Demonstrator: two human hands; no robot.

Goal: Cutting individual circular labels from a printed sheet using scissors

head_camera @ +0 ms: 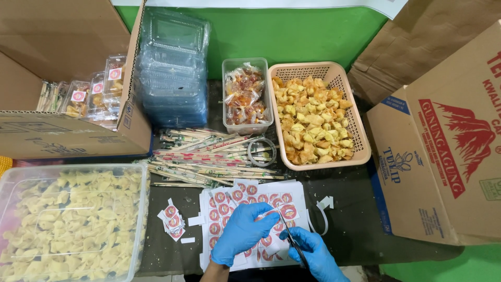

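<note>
Both my hands wear blue gloves and work at the near edge of the dark table. My left hand (241,231) pinches a sheet of round red-and-white stickers (250,201) that lies flat before me. My right hand (311,254) grips slim scissors (292,236), their blades pointing up into the sheet beside one round label. A small pile of cut-out stickers (171,219) lies to the left of the sheet, with paper offcuts (323,204) scattered around.
Wrapped chopsticks (209,156) and a tape roll (261,151) lie beyond the sheet. Behind them stand a beige basket of fried dumplings (360,151), a tub of sauce packets (245,96), stacked clear clamshell boxes (172,68) and cardboard boxes (52,133). A lidded tub of pale dumplings (73,219) sits left.
</note>
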